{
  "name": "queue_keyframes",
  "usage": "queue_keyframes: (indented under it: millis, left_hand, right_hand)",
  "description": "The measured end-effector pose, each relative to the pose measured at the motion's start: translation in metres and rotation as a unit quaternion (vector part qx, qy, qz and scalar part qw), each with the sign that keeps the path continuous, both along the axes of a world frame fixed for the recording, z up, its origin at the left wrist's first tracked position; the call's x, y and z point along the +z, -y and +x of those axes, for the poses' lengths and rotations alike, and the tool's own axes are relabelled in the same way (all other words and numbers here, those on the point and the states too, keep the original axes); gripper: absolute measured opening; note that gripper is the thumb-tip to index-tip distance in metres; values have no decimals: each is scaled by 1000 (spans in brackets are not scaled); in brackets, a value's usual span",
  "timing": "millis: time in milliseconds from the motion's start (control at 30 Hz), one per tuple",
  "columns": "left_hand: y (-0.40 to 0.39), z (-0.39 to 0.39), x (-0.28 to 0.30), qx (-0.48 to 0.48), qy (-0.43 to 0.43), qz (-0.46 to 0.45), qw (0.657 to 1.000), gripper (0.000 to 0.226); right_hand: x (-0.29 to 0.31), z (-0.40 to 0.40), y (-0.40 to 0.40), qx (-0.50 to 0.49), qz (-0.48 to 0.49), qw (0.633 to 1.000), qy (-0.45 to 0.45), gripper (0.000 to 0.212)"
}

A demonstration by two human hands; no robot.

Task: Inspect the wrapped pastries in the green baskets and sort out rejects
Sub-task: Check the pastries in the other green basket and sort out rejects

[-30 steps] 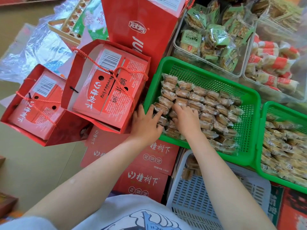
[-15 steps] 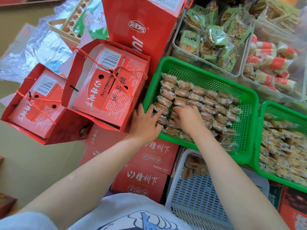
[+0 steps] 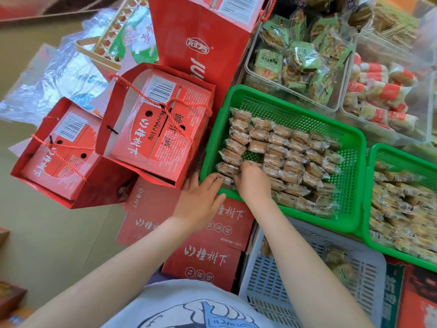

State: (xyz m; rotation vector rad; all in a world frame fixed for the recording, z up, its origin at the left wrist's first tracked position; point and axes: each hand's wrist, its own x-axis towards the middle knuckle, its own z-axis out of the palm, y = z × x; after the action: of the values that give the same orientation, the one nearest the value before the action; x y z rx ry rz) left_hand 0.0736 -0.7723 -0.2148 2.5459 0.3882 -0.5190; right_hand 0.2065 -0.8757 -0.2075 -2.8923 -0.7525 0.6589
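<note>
Both hands have drawn back toward the near left corner of the green basket [image 3: 286, 105] since a second ago. Left hand [image 3: 201, 200] lies over that corner's rim, fingers straight and spread, tips touching a wrapped pastry [image 3: 225, 167]. Right hand [image 3: 251, 179] sits just inside the basket on the rows of pastries, fingers curled among them; what it grips I cannot tell.
</note>
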Motion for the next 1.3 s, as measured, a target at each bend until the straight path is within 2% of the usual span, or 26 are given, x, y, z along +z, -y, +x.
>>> queue_keyframes:
  millis: [133, 233, 333, 433, 533, 600, 633, 667, 733, 767, 800, 933, 1033, 1200, 1300]
  left_hand:
    - [1, 6, 2, 11, 0, -1, 1000, 53]
    - [-1, 5, 3, 3, 4, 6, 1000, 52]
    - [-3, 6, 6, 2, -13, -5, 1000, 53]
    - [-3, 6, 19, 22, -32, -39, 998, 53]
    - [-2, -1, 45, 80, 34, -72, 994, 54]
    - [0, -6, 70, 125, 101, -169, 972, 60]
    - [1, -9, 86, 150, 119, -261, 946, 61]
    - [2, -11, 100, 179, 128, -367, 904, 60]
    - [7, -16, 122, 243, 137, -523, 805, 48]
    - [9, -18, 131, 269, 140, -553, 776, 41]
    - [10, -20, 137, 283, 142, -565, 762, 36]
    - [14, -34, 154, 295, 135, -580, 747, 33]
    - [20, -46, 165, 274, 128, -601, 740, 37]
    - [34, -64, 182, 274, 147, -648, 695, 42]
    - [42, -69, 190, 295, 166, -622, 706, 26]
  right_hand:
    - [-6, -6, -8, -60, 46, 997, -10, 14]
    - [2, -4, -5, -166, 168, 968, -88, 11]
    - [21, -2, 4, -282, 293, 886, -221, 9]
    - [51, -6, 18, -321, 388, 806, -312, 8]
    - [78, -12, 37, -371, 513, 671, -386, 15]
    - [96, -21, 50, -395, 556, 601, -416, 17]
    - [104, -27, 55, -398, 566, 580, -429, 22]
    - [111, -34, 59, -397, 570, 568, -440, 26]
    - [122, -50, 65, -391, 574, 558, -453, 28]
    - [126, -58, 67, -389, 576, 558, -453, 28]
    - [130, -65, 68, -387, 578, 563, -446, 26]
    - [145, -94, 78, -353, 589, 630, -364, 15]
    - [160, -110, 88, -338, 600, 656, -309, 26]
    - [182, -129, 106, -334, 626, 642, -290, 19]
    - [195, -142, 114, -325, 653, 623, -283, 6]
